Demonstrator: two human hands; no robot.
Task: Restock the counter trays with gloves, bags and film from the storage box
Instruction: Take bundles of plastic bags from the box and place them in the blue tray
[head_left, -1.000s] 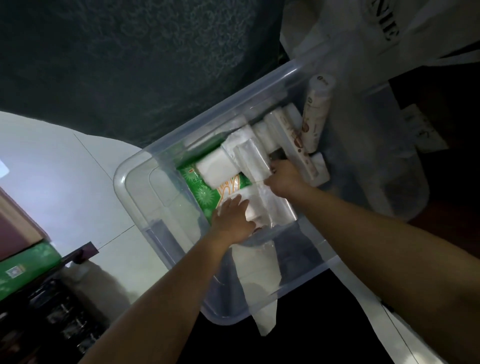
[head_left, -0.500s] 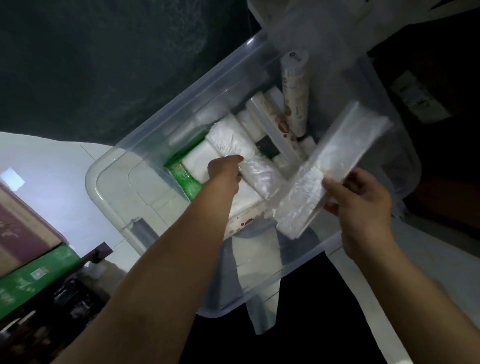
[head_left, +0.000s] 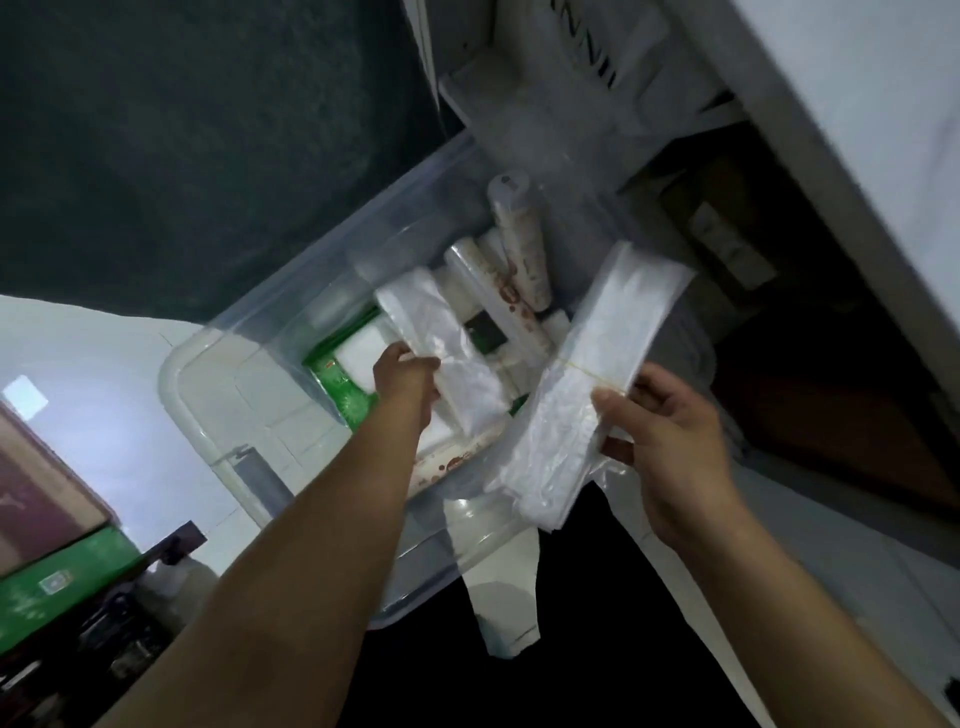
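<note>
Since half a second ago, our left hand (head_left: 408, 382) has closed on a second packet and started lifting it, where before it only reached down among the stock; our right hand (head_left: 670, 441) has kept its bundle up over the box.

Nearest us, over the near rim of the clear storage box (head_left: 208, 415), the right hand pinches a long flat bundle of clear plastic bags (head_left: 597, 374) between thumb and fingers, low on its side (a thin rubber band crosses it just above the thumb). The bundle's lower end hangs past the box's near wall. Further into the box, the left hand's fingers are curled around the edge of a smaller clear packet (head_left: 441, 343), which tilts up from the pile. Beside it, toward the box's left wall, lies a green-printed pack (head_left: 343, 384). At the far end of the box stand and lean the patterned film rolls (head_left: 519, 244). No counter tray is in view.

To do this step well, we judge the slippery packet needs a fuller grip before it clears the rim: a fingertip hold on loose plastic may let it slide back. We would lift both straight up, keeping the bundle's trailing end from snagging the box wall.
</note>
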